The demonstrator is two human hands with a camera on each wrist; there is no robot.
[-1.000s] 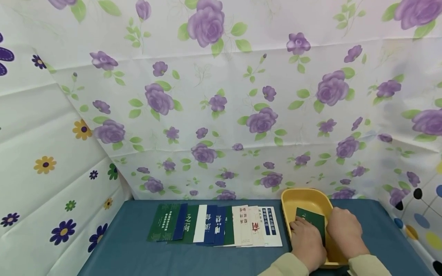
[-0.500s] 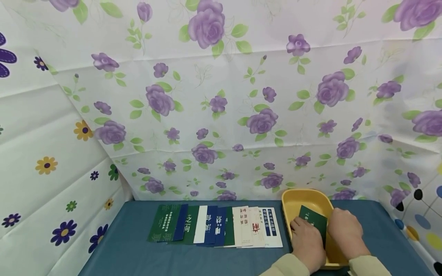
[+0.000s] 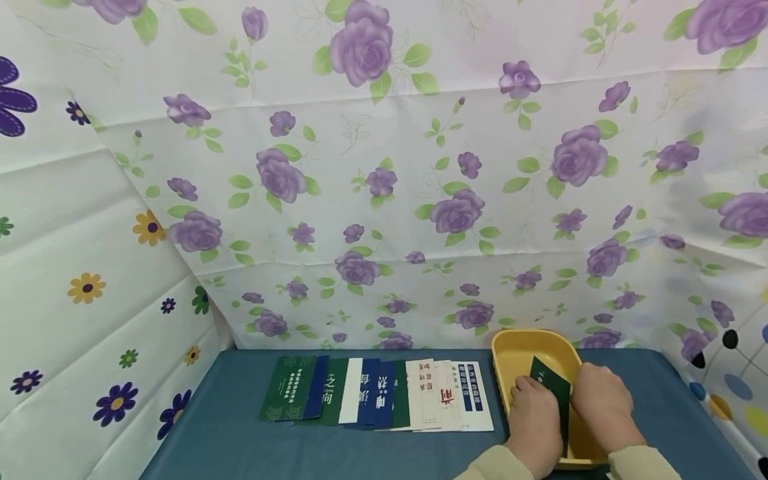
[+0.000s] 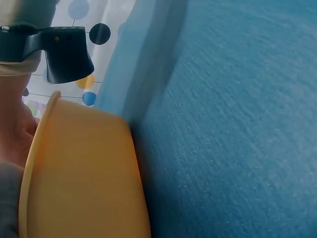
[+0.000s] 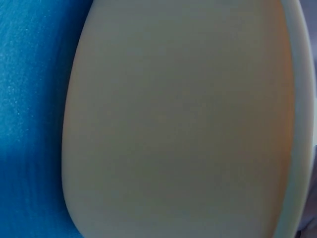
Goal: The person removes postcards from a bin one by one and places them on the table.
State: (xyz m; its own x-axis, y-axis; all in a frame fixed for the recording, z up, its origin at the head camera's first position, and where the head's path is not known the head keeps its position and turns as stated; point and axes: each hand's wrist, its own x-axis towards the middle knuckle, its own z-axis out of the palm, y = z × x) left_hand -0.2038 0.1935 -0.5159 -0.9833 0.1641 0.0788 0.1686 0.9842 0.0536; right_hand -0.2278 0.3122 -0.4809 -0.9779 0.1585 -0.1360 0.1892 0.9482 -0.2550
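Observation:
Inside the yellow plastic tray [image 3: 521, 343] a dark green printed card [image 3: 557, 388] stands tilted between my two hands. My left hand [image 3: 533, 420] grips the card at its left and lower side, its fingers bent over it. Close against the card's right edge is my right hand [image 3: 603, 403], its knuckles bent and its fingertips hidden; I cannot tell whether they hold the card. The left wrist view has the outer wall of the tray [image 4: 84, 168] filling the lower left. The tray's wall [image 5: 178, 119] takes up most of the right wrist view.
To the left of the tray, several overlapping green, blue, white and cream cards [image 3: 378, 393] lie in a row on the blue-green tablecloth [image 3: 240, 453]. A flowered curtain [image 3: 390, 167] closes the back, with patterned sheets at both sides.
The green card has turned and tipped up more steeply, shifting slightly right, with the left hand turning along with it. The right hand stays almost in place, and the row of cards is unchanged.

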